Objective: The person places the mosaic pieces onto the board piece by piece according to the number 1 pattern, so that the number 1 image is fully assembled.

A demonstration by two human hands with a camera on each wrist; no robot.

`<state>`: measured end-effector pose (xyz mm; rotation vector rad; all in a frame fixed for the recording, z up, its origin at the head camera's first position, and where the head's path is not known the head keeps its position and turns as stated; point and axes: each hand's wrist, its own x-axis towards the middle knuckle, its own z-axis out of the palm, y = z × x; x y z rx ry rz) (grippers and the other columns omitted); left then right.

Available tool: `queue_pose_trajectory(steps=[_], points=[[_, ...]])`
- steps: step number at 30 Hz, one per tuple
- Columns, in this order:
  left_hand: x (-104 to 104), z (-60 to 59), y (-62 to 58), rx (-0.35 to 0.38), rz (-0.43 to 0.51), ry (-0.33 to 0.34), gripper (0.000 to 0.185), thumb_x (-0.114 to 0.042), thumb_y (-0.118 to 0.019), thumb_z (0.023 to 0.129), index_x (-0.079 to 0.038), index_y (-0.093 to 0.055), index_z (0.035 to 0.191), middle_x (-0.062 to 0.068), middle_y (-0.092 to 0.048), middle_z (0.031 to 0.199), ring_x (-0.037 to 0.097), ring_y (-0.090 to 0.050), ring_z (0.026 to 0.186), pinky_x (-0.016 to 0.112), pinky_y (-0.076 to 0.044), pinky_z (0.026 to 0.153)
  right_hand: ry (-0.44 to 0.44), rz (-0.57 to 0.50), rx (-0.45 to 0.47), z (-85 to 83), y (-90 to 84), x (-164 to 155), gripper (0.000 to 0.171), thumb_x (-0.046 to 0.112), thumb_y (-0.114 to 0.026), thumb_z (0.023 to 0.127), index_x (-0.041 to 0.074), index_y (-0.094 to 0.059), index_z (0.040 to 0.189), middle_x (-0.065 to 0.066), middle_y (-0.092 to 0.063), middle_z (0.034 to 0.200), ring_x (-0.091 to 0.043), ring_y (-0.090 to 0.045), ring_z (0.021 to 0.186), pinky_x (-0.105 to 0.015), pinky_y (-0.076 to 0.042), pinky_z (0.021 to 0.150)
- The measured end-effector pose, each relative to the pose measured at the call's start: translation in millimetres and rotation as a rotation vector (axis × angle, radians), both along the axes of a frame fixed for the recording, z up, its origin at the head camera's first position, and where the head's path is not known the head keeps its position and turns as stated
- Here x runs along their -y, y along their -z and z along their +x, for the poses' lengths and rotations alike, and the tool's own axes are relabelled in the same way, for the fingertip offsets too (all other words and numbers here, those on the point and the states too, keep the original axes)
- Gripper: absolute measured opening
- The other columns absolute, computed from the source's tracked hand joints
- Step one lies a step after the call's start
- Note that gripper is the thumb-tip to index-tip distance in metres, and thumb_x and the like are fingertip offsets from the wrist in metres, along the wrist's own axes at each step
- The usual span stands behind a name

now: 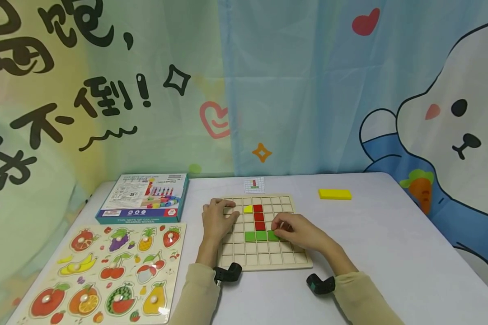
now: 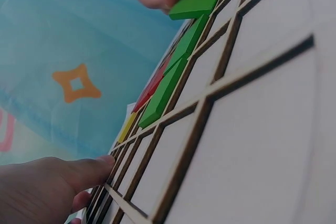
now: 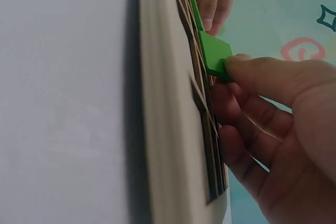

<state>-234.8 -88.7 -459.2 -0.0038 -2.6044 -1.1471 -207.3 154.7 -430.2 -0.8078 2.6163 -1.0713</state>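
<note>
Tabletop (image 1: 390,253) was white, matte, with rounded far corners, evenly lit, with only soft shadows. Behind the tabletop hung a printed fabric backdrop (image 1: 293,90) covering the whole wall. Left of the tabletop's centre the cloth was pale green-yellow with large black Chinese characters (image 1: 44,122), an exclamation mark, a black four-point star (image 1: 177,80) and a pink heart outline (image 1: 215,119). Right of centre it was light blue with a red heart (image 1: 366,21) up high and an orange star (image 1: 262,153) just above the tabletop's far edge. At the tabletop's right corner was a white cartoon rabbit (image 1: 451,117) with a carrot (image 1: 420,185).
</note>
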Motion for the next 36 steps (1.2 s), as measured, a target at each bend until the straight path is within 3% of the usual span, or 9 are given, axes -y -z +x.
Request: queue_pose_trajectory(steps=[22,30,36], points=[[2.8,0.4,0.5,0.011,-0.025,-0.008,0.02,-0.02,-0.075,0.079,-0.013,-0.073,0.098,0.014,-0.06,0.116,0.037,-0.048,0.104,0.052,-0.037,0.092,0.016,0.093,-0.089,0.9,1.6,6.8,0.008,0.015,-0.063,0.09,0.016,-0.063,0.098,0.007,-0.058,0.09,-0.009,-0.051,0.079,-0.022,-0.045,0.071],[4.4,2.7,-6.4,0.054,-0.032,0.04,0.014,-0.021,-0.067,0.085,-0.014,-0.072,0.096,0.014,-0.059,0.115,0.036,-0.048,0.102,0.054,-0.037,0.089,0.024,0.065,-0.049,-0.2,4.5,1.8,0.007,0.018,-0.06,0.092,0.017,-0.063,0.098,0.008,-0.058,0.09,-0.009,-0.051,0.079,-0.022,-0.045,0.07],[7.4,3.0,-14.0,0.099,-0.037,0.058,0.019,-0.024,-0.064,0.089,-0.014,-0.071,0.104,0.013,-0.059,0.118,0.036,-0.048,0.106,0.054,-0.035,0.088,0.05,0.001,-0.022,-4.5,3.7,-9.6,0.011,0.022,-0.058,0.094,0.016,-0.062,0.102,0.006,-0.061,0.093,-0.011,-0.055,0.084,-0.023,-0.047,0.074]])
